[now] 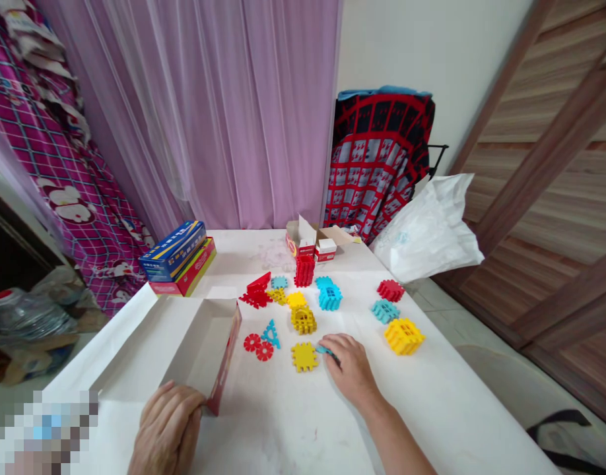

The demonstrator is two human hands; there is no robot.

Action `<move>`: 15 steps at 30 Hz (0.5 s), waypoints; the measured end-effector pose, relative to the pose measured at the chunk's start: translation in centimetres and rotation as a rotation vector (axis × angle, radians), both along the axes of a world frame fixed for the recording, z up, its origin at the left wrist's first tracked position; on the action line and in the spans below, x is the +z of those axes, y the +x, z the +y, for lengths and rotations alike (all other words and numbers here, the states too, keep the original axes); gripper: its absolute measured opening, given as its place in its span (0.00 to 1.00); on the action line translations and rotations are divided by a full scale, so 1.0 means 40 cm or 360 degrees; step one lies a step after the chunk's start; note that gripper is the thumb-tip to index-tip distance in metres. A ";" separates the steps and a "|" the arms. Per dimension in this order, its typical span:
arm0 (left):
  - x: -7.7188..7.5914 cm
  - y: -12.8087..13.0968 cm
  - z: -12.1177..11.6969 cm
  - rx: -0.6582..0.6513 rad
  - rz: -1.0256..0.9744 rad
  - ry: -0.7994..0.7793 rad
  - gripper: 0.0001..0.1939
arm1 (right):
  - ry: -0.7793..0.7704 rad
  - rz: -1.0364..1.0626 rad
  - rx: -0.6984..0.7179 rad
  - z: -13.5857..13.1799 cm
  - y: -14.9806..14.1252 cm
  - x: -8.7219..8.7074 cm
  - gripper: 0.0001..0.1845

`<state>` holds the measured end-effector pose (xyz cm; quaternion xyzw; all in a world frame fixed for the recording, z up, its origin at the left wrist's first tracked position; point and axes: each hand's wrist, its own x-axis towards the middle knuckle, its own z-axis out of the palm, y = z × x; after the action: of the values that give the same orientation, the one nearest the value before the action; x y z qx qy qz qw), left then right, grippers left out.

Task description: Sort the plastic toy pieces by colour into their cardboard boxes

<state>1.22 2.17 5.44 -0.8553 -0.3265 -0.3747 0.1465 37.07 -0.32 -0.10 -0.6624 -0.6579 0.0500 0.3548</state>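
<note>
Teal piece [325, 350], apparently flat, right hand [351, 371], fingers clamped on it, left hand [168, 422], fingers together

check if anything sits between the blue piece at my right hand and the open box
Yes: the yellow square lies just left of the blue piece, then two red discs and a blue triangle. The box's upright right wall also stands between; the left hand is at its near end.
</note>
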 end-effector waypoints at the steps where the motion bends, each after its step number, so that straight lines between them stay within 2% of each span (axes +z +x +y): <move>1: 0.000 -0.001 0.001 -0.0011 0.0005 0.0008 0.07 | 0.0023 -0.0021 -0.0060 0.002 0.003 -0.003 0.17; 5: -0.003 -0.004 0.005 -0.0011 -0.0003 0.0050 0.07 | 0.0129 -0.0094 -0.0302 0.008 0.021 -0.024 0.17; 8: -0.004 -0.005 0.007 -0.0005 0.0010 0.0095 0.07 | 0.0252 -0.0119 -0.0346 0.011 0.028 -0.032 0.18; 11: -0.005 -0.008 0.009 -0.0024 0.0021 0.0138 0.07 | 0.0378 -0.0114 -0.0245 0.010 0.016 -0.026 0.17; 15: -0.004 -0.008 0.010 -0.0012 0.0048 0.0171 0.07 | 0.0397 -0.0071 0.0032 0.005 -0.031 -0.009 0.14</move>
<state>0.89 2.56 5.28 -0.8529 -0.3005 -0.3794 0.1956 35.82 -0.12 -0.45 -0.6074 -0.6733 -0.0435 0.4194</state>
